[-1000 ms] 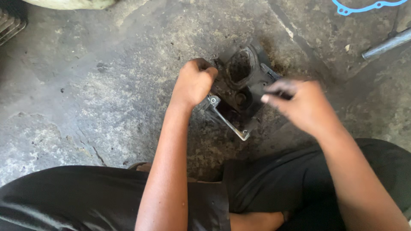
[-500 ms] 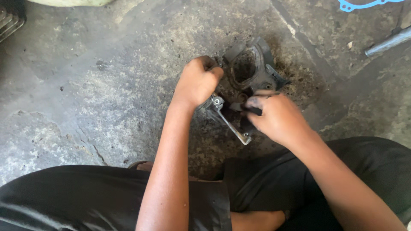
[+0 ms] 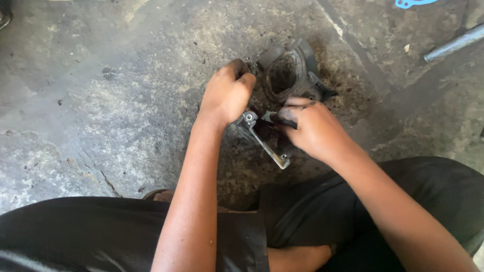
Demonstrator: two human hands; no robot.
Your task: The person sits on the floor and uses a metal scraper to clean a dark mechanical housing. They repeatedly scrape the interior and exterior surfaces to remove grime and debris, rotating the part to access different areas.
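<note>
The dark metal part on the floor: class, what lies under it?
The metal part rests on stained concrete floor, held by both hands. The floor directly beneath is covered, so unseen.

From the head view I saw the left hand (image 3: 227, 95) closed in a fist on the left edge of a dark, greasy engine casing (image 3: 290, 75) that lay on the stained concrete floor (image 3: 101, 100), while the right hand (image 3: 312, 128) pressed against its lower part with blackened fingers (image 3: 288, 114) curled inward. A bright metal bracket (image 3: 264, 141) with bolt holes stuck out from the casing between the two hands, angled toward the person's black-trousered knees. Well apart at the upper right, a grey metal rod (image 3: 454, 44) and a blue gasket (image 3: 413, 3) lay on the floor.
</note>
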